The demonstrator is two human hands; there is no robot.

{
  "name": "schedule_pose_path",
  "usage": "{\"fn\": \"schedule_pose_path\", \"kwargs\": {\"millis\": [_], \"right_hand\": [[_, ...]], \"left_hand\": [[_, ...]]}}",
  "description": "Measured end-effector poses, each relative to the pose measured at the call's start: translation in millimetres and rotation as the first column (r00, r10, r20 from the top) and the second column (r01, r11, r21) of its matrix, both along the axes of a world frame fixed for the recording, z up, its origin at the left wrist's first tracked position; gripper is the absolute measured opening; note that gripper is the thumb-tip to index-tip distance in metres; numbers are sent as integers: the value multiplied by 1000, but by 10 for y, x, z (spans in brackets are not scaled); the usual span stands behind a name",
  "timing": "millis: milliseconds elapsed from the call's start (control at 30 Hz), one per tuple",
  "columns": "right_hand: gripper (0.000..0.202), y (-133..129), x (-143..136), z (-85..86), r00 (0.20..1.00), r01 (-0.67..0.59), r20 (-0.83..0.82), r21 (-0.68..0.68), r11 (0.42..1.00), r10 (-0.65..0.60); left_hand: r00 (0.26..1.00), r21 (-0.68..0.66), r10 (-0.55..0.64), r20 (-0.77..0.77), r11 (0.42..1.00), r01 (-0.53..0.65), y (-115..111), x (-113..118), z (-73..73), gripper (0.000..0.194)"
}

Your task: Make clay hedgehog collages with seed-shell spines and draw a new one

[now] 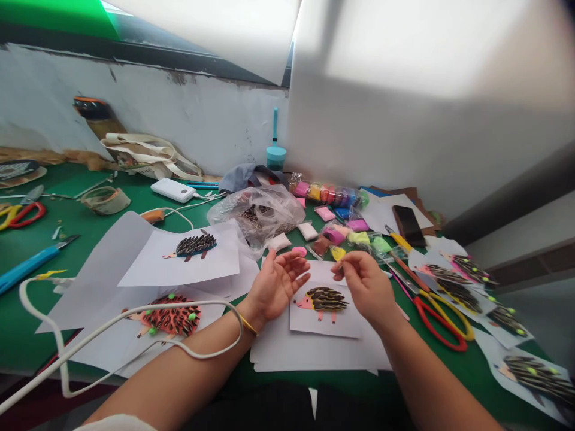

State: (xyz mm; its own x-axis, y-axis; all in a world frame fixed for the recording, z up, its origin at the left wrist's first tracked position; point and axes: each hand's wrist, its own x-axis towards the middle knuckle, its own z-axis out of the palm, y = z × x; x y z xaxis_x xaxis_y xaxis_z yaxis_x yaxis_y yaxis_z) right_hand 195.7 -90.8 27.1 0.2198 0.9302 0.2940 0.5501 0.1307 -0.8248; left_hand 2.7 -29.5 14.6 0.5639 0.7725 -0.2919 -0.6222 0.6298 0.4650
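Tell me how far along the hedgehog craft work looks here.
Done: several finished hedgehog pictures lie at right, one at left. In hand: the right hand pinches a small yellow clay bit over a pink hedgehog with seed spines; the left hand is open beside it. Left: this hedgehog shows no clay dots yet, unlike the finished ones.

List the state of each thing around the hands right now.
left hand: open, palm up, empty
right hand: fingers pinched, whether on something I cannot tell
hedgehog card: flat on paper between the hands
red scissors: closed, lying flat
plastic bag: crumpled, seeds inside
phone: screen dark
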Motion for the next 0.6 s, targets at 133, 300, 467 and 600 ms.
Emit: {"fn": "schedule_pose_path", "kwargs": {"millis": [133,300,467,600], "right_hand": [[24,70,385,-149,994,77,78,-57,995,-72],[27,45,670,-399,978,37,208,-208,977,7],[28,-51,687,-543,919,3,385,-222,975,85],[29,-87,665,-535,893,-1,432,-284,959,129]], "left_hand": [[917,260,160,-365,964,-65,105,-59,-69,21],[585,686,411,-700,616,388,177,-165,-156,13],[282,551,591,-755,340,762,157,-170,-183,14],[186,465,621,-761,322,825,130,-129,-172,11]]}}
